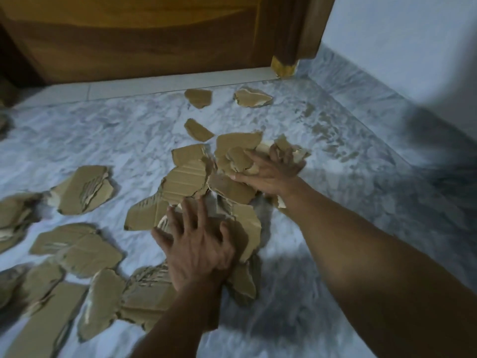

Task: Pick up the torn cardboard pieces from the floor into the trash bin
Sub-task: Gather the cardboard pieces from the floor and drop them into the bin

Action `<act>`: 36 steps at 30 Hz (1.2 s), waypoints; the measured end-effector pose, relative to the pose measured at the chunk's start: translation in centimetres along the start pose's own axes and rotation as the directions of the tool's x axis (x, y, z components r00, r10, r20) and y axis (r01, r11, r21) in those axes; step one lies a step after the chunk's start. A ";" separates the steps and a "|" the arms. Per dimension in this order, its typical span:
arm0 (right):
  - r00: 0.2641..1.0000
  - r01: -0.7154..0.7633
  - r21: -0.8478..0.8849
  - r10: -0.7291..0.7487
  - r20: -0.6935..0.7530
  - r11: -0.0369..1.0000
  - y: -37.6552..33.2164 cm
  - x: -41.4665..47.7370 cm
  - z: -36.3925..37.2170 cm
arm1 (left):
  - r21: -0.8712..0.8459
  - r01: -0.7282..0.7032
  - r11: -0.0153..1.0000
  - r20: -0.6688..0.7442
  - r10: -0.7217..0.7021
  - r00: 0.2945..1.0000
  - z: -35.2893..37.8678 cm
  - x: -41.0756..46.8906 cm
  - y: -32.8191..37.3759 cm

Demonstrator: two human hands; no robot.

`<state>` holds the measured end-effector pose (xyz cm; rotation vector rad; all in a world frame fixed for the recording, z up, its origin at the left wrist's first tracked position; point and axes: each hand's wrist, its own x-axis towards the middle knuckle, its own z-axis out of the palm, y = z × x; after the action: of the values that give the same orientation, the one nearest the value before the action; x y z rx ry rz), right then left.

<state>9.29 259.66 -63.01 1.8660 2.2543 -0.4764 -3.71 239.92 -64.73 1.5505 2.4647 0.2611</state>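
Several torn brown cardboard pieces lie scattered over the grey marble floor (pixel 322 254). A loose heap of cardboard pieces (pixel 185 179) sits in the middle. My left hand (pixel 198 244) lies spread, fingers splayed, on the near side of that heap. My right hand (pixel 271 174) is at the far right side of the heap, its fingers curled round a bunch of small cardboard scraps (pixel 240 158). The trash bin is not in view.
More cardboard pieces lie at the left (pixel 85 189) and near left (pixel 77 250), and small ones (pixel 254 98) near a wooden door (pixel 144 40) at the back. A pale wall (pixel 402 40) runs along the right. Bare floor lies to the right.
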 end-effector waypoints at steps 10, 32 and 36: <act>0.978 0.209 0.084 -0.208 -0.020 0.974 2.0 -8.7 2.3 | -0.148 -0.068 0.987 -0.152 0.045 0.987 -0.2 -3.1 -2.3; 0.929 -0.368 0.385 0.355 0.109 0.846 10.0 -23.5 3.7 | -0.151 0.085 0.985 0.260 -0.044 0.965 -3.7 -7.9 -6.4; 0.983 -0.174 0.357 0.139 0.123 0.918 4.2 -23.1 5.5 | -0.057 0.044 0.997 0.312 -0.024 0.950 -4.3 -8.0 -6.7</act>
<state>17.66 237.08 -60.99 2.1193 2.0387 -0.9955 -7.32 229.68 -61.66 1.4005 2.2134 0.0794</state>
